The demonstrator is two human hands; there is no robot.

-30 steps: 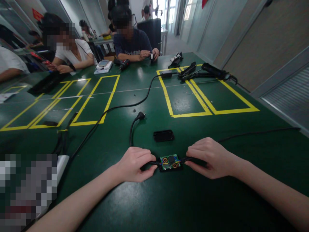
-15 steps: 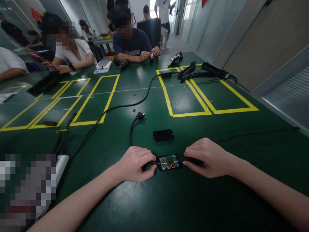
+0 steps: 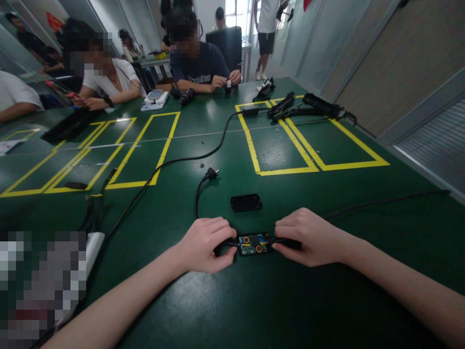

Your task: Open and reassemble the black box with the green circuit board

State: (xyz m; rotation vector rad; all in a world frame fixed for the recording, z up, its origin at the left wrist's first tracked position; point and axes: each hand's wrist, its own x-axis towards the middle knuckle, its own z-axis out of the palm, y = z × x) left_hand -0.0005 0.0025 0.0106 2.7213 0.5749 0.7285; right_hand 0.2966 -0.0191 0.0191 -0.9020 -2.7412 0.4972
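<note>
Head view: working low over a dark green surface (image 3: pixel 290 300) with the left hand (image 3: pixel 206 243) and the right hand (image 3: pixel 308 237) facing each other, close but not touching. Between them, an uncovered black half-case (image 3: pixel 254 254), apparently resting on the surface. Note inside, face up, a green circuit board (image 3: pixel 253 244) with two ring-shaped coils and coloured wires at both ends.

Clamped with left thumb and fingers on the left-end cable (image 3: pixel 230 243), right beside the half-case. Pinched in the same way, on the right, around the right-end cable (image 3: pixel 281 241). Just beyond the half-case, touching neither of the hands: a hollow black cover (image 3: pixel 246 203). Farther off, a plug (image 3: pixel 211 174) on a curved lead; cannot tell for certain whether joined to the left-end cable.

Judging by the paired grip, probably at the step of setting both cables into the ends of the half-case, with the cover not yet on. Too small to tell whether fully seated. Seems to call next for pressing both ends down level, without straining the wires, then freeing one of the hands for the cover.
</note>
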